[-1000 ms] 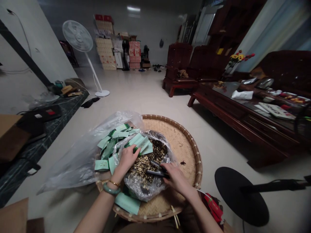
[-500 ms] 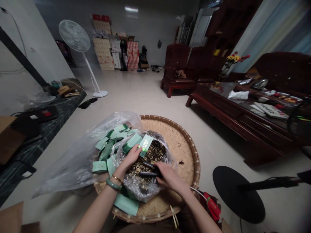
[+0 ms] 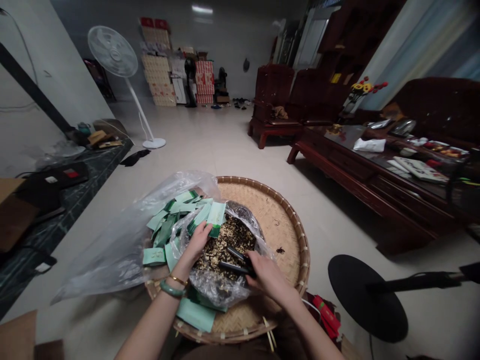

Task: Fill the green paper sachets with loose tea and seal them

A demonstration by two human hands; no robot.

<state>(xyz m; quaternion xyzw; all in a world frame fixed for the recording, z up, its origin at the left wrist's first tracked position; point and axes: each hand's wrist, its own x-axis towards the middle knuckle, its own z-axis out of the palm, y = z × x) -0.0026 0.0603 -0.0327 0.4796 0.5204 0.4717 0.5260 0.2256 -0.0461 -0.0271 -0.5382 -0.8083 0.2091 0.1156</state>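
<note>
Your left hand point(image 3: 199, 241) pinches green packets point(image 3: 216, 213) between thumb and fingers, above the left side of the clear bag point(image 3: 221, 289); your right hand's point(image 3: 268, 276) fingers curl closed round the black tool point(image 3: 232, 268), its two arms apart, near and right of the packets. For clean work, level one packet's edge before bringing those arms to it. The bag of dark and pale flakes point(image 3: 240, 234) sits on a round woven tray point(image 3: 258, 192), with pale floor point(image 3: 195, 162) beyond and a white fan point(image 3: 112, 52) far left
</note>
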